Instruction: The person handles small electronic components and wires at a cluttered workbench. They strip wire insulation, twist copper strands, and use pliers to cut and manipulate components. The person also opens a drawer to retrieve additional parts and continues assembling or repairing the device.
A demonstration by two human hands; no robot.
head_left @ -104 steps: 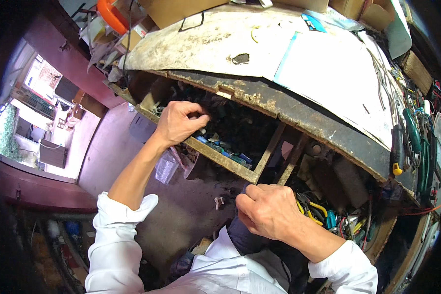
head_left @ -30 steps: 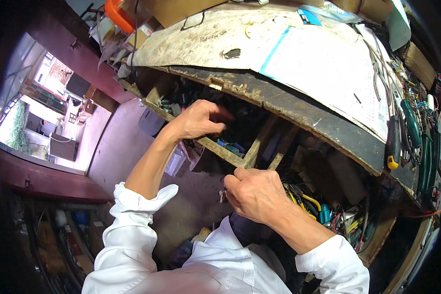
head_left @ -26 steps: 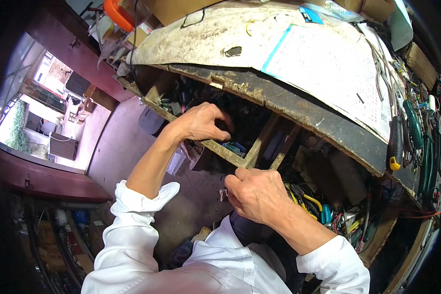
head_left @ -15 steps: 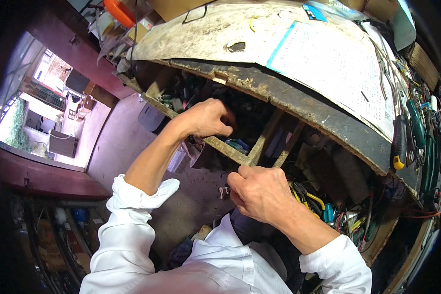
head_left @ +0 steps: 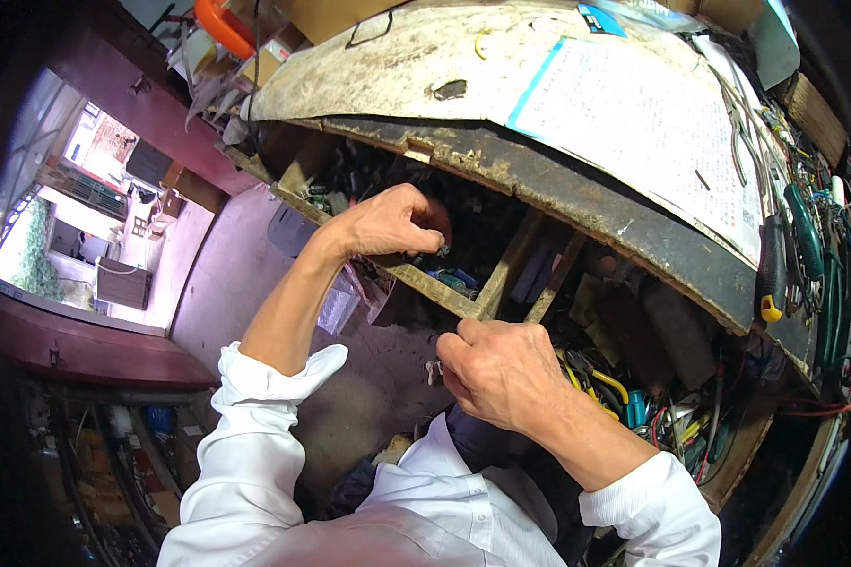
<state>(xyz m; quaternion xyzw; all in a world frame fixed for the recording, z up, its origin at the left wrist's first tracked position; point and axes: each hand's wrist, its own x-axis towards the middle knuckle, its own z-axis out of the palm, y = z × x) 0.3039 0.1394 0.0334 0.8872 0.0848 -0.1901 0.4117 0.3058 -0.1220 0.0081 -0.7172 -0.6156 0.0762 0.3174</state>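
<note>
My left hand (head_left: 392, 222) hangs over the left part of an open wooden drawer (head_left: 435, 288) under the bench. Its thumb and fingers are pinched together, with a small dark bit showing at the tips, too small to name. Inside the drawer lie dark loose parts and some blue and green small items (head_left: 456, 280). My right hand (head_left: 506, 369) is closed against the drawer's front corner, where a wooden divider (head_left: 511, 265) meets the front board. Its fingers curl underneath, out of sight; a small pale metal-looking piece (head_left: 434, 372) shows beside them.
Above the drawer is the worn bench top (head_left: 369, 80) with a written paper sheet (head_left: 633, 132). Pliers, a black-and-yellow handled tool (head_left: 772, 274) and wires crowd its right side. Yellow-handled tools (head_left: 610, 386) fill a compartment right of my right hand. A doorway (head_left: 95, 208) opens at left.
My left hand has turned and lifted slightly, so its thumb and the small dark bit at its tips now show. The right hand stays at the drawer's corner.
</note>
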